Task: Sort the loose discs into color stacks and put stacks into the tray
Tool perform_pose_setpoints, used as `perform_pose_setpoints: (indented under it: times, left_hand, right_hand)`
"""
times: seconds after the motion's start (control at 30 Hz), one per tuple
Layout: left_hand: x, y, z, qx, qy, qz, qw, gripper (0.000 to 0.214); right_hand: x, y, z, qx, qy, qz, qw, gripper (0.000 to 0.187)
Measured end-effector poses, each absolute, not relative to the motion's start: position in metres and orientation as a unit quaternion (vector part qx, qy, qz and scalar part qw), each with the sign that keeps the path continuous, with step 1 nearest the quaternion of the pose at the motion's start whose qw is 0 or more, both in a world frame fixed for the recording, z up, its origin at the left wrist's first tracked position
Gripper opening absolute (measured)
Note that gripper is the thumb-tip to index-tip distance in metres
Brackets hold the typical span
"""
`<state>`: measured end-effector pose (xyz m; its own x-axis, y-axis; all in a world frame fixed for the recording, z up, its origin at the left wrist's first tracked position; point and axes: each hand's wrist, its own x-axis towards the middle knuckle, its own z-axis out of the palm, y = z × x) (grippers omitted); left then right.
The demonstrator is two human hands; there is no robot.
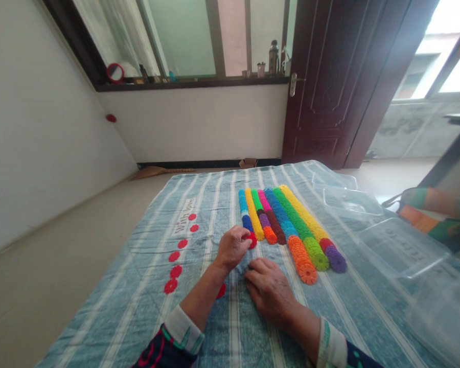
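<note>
- On the striped cloth [130,286]: left hand [233,247], seemingly clamped on a red disc [254,240] at the near end of the leftmost stack [244,208].
- Just beside: right hand [271,289], fingers bent; cannot tell its grip.

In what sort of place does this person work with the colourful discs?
It looks like a room in a home, though I cannot be certain: there is a striped cloth, a panelled door, and a flask on a sill.
</note>
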<state>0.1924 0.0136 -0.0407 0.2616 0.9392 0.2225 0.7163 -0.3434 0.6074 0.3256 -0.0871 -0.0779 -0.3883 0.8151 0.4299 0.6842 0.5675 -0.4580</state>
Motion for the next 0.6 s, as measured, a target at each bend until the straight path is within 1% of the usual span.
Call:
perform_pose_setpoints:
  times: [0.3, 0.6]
  left_hand:
    - [0.1932, 0.0065, -0.0396, 0.757, 0.581, 0.239, 0.18, 0.018]
    - [0.1995, 0.0053, -0.0433, 0.756, 0.593, 0.227, 0.162, 0.016]
  right_hand:
    - [0.3253, -0.0867, -0.0804, -0.453, -0.826, 0.095, 0.322, 0.012]
    - [0.3249, -0.0856, -0.0823, -0.451, -0.825, 0.096, 0.326, 0.01]
